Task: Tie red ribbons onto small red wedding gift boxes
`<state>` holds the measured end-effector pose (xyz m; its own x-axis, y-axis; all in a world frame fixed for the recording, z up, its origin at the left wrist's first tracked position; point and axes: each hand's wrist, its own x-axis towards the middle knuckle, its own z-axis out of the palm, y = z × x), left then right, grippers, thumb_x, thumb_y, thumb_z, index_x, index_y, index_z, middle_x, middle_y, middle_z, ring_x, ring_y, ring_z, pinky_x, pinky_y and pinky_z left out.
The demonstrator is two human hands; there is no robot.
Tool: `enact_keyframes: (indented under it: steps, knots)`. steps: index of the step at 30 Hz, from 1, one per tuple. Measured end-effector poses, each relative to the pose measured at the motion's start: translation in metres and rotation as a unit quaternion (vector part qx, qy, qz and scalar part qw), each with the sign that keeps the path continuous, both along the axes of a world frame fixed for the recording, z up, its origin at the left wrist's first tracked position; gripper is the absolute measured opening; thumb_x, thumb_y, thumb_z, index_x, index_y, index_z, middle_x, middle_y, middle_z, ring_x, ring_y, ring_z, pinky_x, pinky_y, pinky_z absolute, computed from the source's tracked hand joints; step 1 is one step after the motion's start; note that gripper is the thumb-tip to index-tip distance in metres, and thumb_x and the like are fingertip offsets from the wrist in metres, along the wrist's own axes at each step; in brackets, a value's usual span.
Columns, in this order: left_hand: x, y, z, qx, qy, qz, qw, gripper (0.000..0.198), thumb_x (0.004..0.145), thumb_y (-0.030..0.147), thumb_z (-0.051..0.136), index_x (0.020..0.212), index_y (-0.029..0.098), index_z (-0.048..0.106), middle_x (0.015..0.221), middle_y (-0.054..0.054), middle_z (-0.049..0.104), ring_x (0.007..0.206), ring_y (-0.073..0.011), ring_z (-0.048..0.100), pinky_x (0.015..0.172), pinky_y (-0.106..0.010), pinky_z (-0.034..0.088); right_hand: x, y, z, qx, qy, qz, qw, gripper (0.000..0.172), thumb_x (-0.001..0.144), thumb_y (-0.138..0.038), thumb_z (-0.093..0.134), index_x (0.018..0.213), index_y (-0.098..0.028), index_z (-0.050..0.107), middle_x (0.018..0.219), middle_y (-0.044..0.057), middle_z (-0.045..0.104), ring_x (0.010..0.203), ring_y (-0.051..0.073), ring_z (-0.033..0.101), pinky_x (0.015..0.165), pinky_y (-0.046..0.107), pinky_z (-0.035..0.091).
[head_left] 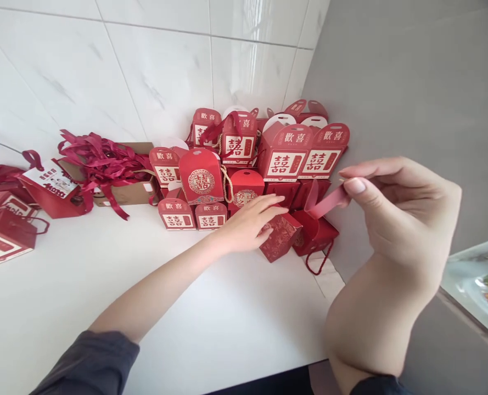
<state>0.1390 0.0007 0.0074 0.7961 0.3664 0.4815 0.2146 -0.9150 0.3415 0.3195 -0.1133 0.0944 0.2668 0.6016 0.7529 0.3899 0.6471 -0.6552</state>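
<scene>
the right hand (408, 219) pinched the ribbon (329, 203) before the grey wall (396, 82); the left hand (247, 225), fingers loosely apart, was at the box (282, 241) on the tabletop (227, 312) — gentle, even tension probably suited the ribbon best.

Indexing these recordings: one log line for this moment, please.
Left hand: open, by patterned red box, contact unclear | Right hand: pinching pinkish ribbon | Rest: ribbon pile in brown carton, stacked gift boxes

seemingly home: marbled tile wall (165, 66), white tabletop (219, 312)
</scene>
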Motion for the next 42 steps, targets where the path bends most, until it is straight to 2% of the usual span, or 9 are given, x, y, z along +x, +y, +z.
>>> enact_keyframes:
  steps: [2,5,8,12,16,20,23,30,42]
  knots:
    - [0.013,0.017,-0.001,0.066,0.049,-0.025,0.996,0.049,0.086,0.012,0.056,0.134,0.018,0.05,0.145,-0.013,0.048,0.139,-0.0264,0.038,0.12,-0.05,0.023,0.001,-0.004,0.0,-0.039,-0.024,0.015,0.999,0.004,0.087,-0.021,0.071,0.09,-0.022,0.071,0.073,0.003,0.068,0.065,0.02,0.066,0.061,0.034,0.053]
    - [0.021,0.025,0.005,0.111,0.115,-0.012,0.987,0.038,0.083,0.01,0.06,0.121,0.016,0.06,0.12,-0.011,0.064,0.12,-0.0258,0.056,0.112,-0.047,0.034,0.001,-0.009,0.002,-0.085,-0.05,0.027,0.995,0.002,0.089,-0.026,0.07,0.09,-0.025,0.069,0.077,0.003,0.069,0.071,0.022,0.067,0.065,0.037,0.055]
    - [0.012,0.005,0.016,0.137,0.157,-0.002,0.978,0.022,0.084,0.009,0.058,0.101,0.018,0.068,0.098,-0.007,0.069,0.098,-0.0226,0.064,0.093,-0.038,0.047,0.003,-0.011,0.003,-0.1,-0.056,0.022,0.993,0.005,0.088,-0.03,0.071,0.087,-0.027,0.068,0.08,0.003,0.068,0.073,0.023,0.067,0.066,0.037,0.055]
    - [-0.028,-0.037,0.035,0.158,0.186,0.042,0.969,0.026,0.09,0.008,0.047,0.095,0.019,0.07,0.084,-0.005,0.068,0.078,-0.0183,0.064,0.072,-0.031,0.046,0.007,-0.006,0.001,-0.116,-0.069,0.034,0.99,0.01,0.087,-0.032,0.072,0.086,-0.023,0.067,0.079,0.004,0.067,0.071,0.022,0.066,0.062,0.034,0.054]
    - [-0.078,-0.054,0.052,0.083,0.194,0.146,0.967,0.026,0.095,0.023,0.049,0.084,0.02,0.072,0.079,-0.003,0.068,0.068,-0.0157,0.063,0.061,-0.028,0.041,0.006,0.006,-0.004,-0.19,-0.138,0.108,0.966,0.013,0.089,-0.034,0.068,0.089,-0.022,0.063,0.084,0.003,0.069,0.073,0.02,0.066,0.062,0.031,0.052]
    - [-0.11,-0.047,0.058,-0.015,0.177,0.209,0.962,0.025,0.093,0.031,0.052,0.082,0.022,0.072,0.079,0.001,0.071,0.067,-0.014,0.062,0.061,-0.026,0.039,-0.013,0.016,-0.009,-0.267,-0.276,0.242,0.891,0.009,0.094,-0.024,0.059,0.103,-0.024,0.059,0.083,-0.001,0.07,0.069,0.016,0.065,0.065,0.027,0.05]
    - [-0.12,-0.04,0.055,-0.043,0.142,0.236,0.96,0.024,0.092,0.031,0.053,0.083,0.023,0.073,0.08,0.001,0.072,0.068,-0.014,0.061,0.062,-0.026,0.039,-0.037,0.019,-0.016,-0.276,-0.373,0.314,0.828,0.037,0.09,-0.014,0.056,0.125,-0.027,0.054,0.077,-0.003,0.069,0.064,0.015,0.063,0.063,0.026,0.048]
    - [-0.122,-0.033,0.048,-0.045,0.104,0.277,0.954,0.023,0.09,0.034,0.055,0.082,0.022,0.073,0.061,0.001,0.066,0.054,-0.0129,0.054,0.055,-0.025,0.033,-0.083,0.029,-0.044,-0.313,-0.451,0.304,0.778,0.057,0.087,-0.01,0.053,0.141,-0.02,0.035,0.068,-0.003,0.068,0.069,0.019,0.064,0.059,0.025,0.039]
    - [-0.143,-0.053,0.056,-0.211,0.138,0.151,0.956,0.021,0.085,0.034,0.058,0.091,0.03,0.077,0.078,0.0,0.075,0.068,-0.0189,0.067,0.064,-0.025,0.047,-0.076,0.002,-0.04,-0.325,-0.554,0.298,0.706,0.05,0.077,-0.005,0.058,0.122,-0.026,0.06,0.082,0.002,0.069,0.075,0.021,0.064,0.058,0.026,0.036]
